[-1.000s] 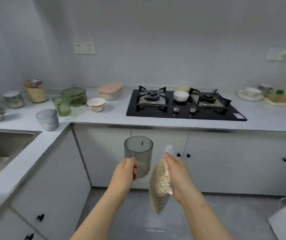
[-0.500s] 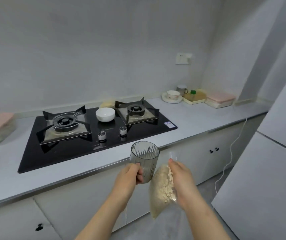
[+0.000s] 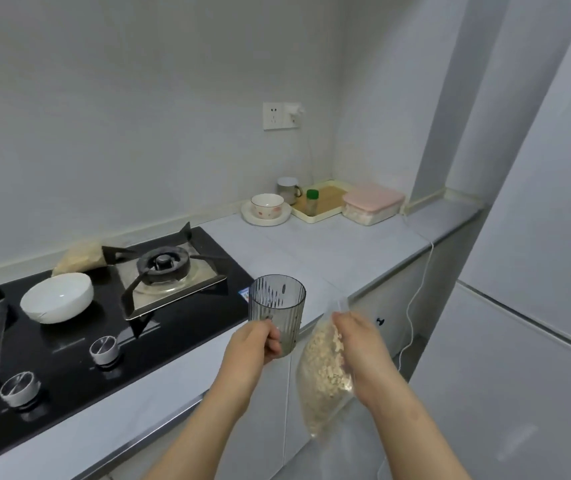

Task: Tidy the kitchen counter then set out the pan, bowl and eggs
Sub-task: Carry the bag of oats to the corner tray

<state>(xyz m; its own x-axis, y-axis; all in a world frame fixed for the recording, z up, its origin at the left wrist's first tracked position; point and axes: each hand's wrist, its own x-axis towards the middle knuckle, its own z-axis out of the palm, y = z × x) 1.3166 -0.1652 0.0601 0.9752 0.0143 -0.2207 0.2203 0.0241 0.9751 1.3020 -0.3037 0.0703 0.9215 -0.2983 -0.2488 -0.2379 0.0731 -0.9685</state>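
My left hand (image 3: 254, 349) grips a ribbed grey plastic cup (image 3: 277, 308) by its lower side, upright and in front of the counter edge. My right hand (image 3: 363, 348) holds a clear bag of oat flakes (image 3: 322, 379) near its top, and the bag hangs down beside the cup. A white bowl (image 3: 57, 301) rests on the black gas hob (image 3: 180, 327) between the burners. No pan or eggs are visible.
At the far end of the grey counter (image 3: 315, 247) stand a patterned bowl on a plate (image 3: 266, 206), a metal mug (image 3: 288, 190), a yellow tray (image 3: 322, 206) with a green-capped bottle, and a pink-lidded box (image 3: 372, 202). Another bag (image 3: 79, 256) lies behind the hob. A white fridge (image 3: 526, 358) stands on the right.
The view has swung right along the counter, from the sink corner to the hob and the far corner. Both hands keep the cup and the bag in the same grip.
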